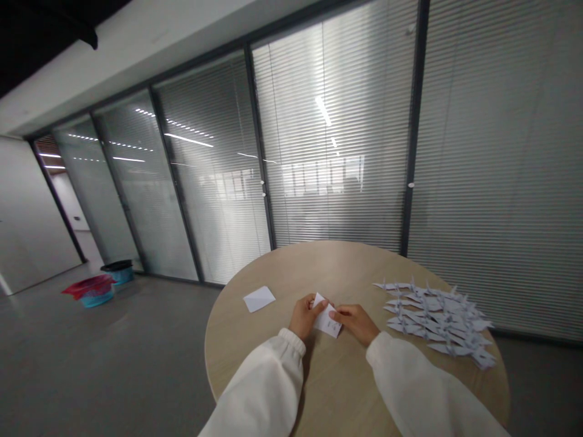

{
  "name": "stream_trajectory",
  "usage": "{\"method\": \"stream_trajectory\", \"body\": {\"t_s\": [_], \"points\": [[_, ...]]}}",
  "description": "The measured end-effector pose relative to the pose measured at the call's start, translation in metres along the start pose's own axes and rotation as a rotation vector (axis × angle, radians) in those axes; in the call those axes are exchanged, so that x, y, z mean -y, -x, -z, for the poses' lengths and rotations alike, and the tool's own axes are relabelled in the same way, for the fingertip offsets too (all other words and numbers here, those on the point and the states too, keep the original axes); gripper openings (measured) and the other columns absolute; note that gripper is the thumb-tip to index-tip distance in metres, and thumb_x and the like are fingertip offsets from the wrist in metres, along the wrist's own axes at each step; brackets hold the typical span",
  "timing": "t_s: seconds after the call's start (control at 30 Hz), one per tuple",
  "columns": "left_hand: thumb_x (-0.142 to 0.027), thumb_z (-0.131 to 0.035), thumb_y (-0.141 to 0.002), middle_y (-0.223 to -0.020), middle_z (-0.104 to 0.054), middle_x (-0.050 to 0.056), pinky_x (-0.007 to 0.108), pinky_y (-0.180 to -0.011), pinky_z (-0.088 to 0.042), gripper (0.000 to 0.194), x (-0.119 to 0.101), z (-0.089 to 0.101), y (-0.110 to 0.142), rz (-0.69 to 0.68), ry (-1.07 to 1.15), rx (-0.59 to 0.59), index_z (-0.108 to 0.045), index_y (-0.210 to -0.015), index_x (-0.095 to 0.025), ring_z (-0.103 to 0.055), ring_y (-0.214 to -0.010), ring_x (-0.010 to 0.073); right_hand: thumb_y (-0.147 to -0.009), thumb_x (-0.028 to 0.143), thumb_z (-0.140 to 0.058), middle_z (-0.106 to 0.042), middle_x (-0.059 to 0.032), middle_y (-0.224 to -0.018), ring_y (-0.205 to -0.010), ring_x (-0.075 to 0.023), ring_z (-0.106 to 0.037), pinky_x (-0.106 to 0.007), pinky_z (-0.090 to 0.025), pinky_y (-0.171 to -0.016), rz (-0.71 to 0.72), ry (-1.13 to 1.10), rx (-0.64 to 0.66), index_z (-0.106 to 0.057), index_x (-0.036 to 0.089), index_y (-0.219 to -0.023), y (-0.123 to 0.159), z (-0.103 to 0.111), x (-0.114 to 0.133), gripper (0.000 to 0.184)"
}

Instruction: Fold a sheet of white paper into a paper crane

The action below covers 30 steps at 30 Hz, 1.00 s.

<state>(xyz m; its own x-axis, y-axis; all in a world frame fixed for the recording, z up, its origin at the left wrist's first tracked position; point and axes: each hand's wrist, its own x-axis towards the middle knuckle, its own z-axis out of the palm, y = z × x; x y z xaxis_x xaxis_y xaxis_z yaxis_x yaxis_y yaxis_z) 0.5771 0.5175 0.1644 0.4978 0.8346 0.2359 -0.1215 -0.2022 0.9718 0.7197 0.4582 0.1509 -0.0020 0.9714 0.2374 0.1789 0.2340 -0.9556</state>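
Note:
Both my hands are over a round light-wood table [268, 346]. My left hand [306, 317] and my right hand [356, 323] pinch a folded white paper [328, 320] between them, just above the tabletop. Left of them lies a flat white paper square [259, 298], not touched by either hand. To the right, a spread of several white origami cranes [437, 321] covers the table's right side, a short way from my right hand. White sleeves with gathered cuffs cover both my forearms.
Behind the table stands a glass partition [337, 152] with grey slatted blinds. On the grey floor at far left are a red-lined blue bin [92, 291] and a black-lined blue bin [119, 272]. The table edge curves around the hands.

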Motion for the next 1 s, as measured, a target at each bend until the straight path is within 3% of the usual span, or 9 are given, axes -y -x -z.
{"method": "stream_trajectory", "body": {"t_s": [0.8,1.0], "points": [[-0.046,-0.065,-0.062,-0.059,-0.065,0.006,0.020,-0.044,-0.038,0.037,0.0020,0.0010,0.0006,0.002,-0.116,-0.147,-0.065,-0.068,-0.010,-0.056,-0.048,0.0134,-0.064,0.047,-0.061,-0.060,-0.0011,-0.056,-0.054,-0.0138,-0.053,-0.025,-0.039,-0.054,-0.034,0.031,0.003,-0.065,0.011,-0.061,0.0005,-0.0039,-0.0010,0.036],[-0.047,-0.066,-0.060,-0.056,-0.064,0.006,0.019,-0.041,-0.034,0.038,0.0008,0.0007,0.0007,0.017,-0.104,-0.139,-0.066,-0.066,-0.010,-0.054,-0.045,0.0123,-0.064,0.048,-0.061,-0.061,-0.0010,-0.056,-0.056,-0.0144,-0.053,-0.025,-0.039,-0.055,-0.022,0.057,0.017,-0.066,0.012,-0.061,-0.0001,-0.0027,-0.0032,0.036]]}}
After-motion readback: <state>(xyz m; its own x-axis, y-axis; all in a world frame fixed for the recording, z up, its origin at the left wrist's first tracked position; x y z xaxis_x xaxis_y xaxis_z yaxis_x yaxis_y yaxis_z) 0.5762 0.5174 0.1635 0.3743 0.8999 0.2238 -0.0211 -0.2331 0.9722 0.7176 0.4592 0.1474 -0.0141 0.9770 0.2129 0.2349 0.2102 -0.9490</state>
